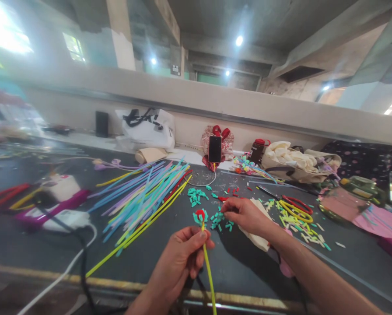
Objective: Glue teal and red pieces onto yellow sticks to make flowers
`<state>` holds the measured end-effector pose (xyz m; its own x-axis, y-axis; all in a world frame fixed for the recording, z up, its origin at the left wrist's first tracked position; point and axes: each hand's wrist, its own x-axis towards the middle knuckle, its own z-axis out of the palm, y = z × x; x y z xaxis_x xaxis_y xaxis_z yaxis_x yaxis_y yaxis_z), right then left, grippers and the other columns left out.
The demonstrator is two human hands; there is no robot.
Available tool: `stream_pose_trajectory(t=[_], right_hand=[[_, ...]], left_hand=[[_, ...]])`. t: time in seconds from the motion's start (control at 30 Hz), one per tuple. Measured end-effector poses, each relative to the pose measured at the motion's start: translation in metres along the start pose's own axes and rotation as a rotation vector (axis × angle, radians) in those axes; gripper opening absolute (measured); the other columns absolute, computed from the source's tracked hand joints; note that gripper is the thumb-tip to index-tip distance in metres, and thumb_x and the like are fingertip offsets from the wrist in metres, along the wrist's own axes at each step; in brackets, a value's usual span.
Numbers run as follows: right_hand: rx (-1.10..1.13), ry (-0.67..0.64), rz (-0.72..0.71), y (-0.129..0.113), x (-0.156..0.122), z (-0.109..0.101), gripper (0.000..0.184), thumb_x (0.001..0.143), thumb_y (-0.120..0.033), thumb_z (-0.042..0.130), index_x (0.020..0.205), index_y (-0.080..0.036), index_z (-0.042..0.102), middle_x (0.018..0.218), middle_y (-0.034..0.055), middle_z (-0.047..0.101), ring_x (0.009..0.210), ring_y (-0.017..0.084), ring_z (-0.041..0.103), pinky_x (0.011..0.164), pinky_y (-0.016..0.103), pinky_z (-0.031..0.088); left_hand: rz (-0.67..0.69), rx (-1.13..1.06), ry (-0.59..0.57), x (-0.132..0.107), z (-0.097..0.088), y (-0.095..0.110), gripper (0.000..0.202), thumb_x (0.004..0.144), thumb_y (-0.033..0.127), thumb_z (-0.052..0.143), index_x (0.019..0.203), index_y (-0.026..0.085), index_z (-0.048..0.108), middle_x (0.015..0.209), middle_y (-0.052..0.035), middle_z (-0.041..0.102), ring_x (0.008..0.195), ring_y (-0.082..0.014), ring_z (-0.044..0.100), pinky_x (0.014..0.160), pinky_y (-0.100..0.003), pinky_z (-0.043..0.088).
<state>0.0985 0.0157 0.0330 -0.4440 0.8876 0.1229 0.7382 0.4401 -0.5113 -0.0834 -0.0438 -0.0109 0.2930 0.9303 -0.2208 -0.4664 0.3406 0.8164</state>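
Observation:
My left hand [186,249] is closed, thumb and fingers pinching the yellow stem [208,267] of a small flower. The flower head [200,215] has a red middle with teal pieces around it and stands just above my fingertips. My right hand [242,212] is to its right, fingers bent together at a small heap of cut teal pieces [217,220]. Whether a piece is between those fingertips is hidden. Another heap of teal pieces [196,197] lies behind the flower. A cream cloth [257,236] is partly under my right forearm.
Many long coloured strips [146,192] lie on the dark table to the left. Red-and-yellow-handled scissors [296,208] rest among cut yellow pieces [292,223] on the right. A phone [215,148] stands at the back. A white cable [64,267] and a glue gun [281,262] are nearer.

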Motion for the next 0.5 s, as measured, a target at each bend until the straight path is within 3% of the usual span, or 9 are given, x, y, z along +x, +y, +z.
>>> stream_pose_trajectory(t=[0.17, 0.5], right_hand=[[0.179, -0.066, 0.018, -0.015, -0.008, 0.001, 0.009, 0.074, -0.019, 0.045, 0.073, -0.016, 0.054, 0.06, -0.0046, 0.053, 0.051, 0.007, 0.048, 0.049, 0.016, 0.039], [0.281, 0.05, 0.101, -0.005, 0.002, 0.005, 0.007, 0.071, -0.019, 0.048, 0.068, -0.016, 0.053, 0.055, -0.0049, 0.051, 0.048, 0.006, 0.047, 0.045, 0.016, 0.034]], left_hand=[[0.004, -0.05, 0.059, 0.002, 0.003, 0.002, 0.017, 0.064, 0.027, 0.065, 0.063, 0.012, 0.058, 0.055, 0.001, 0.063, 0.03, -0.0013, 0.042, 0.027, -0.01, 0.03], [0.026, -0.036, 0.024, 0.0, 0.003, 0.003, 0.018, 0.066, 0.029, 0.063, 0.061, 0.013, 0.056, 0.055, 0.0013, 0.061, 0.03, -0.001, 0.041, 0.028, -0.01, 0.032]])
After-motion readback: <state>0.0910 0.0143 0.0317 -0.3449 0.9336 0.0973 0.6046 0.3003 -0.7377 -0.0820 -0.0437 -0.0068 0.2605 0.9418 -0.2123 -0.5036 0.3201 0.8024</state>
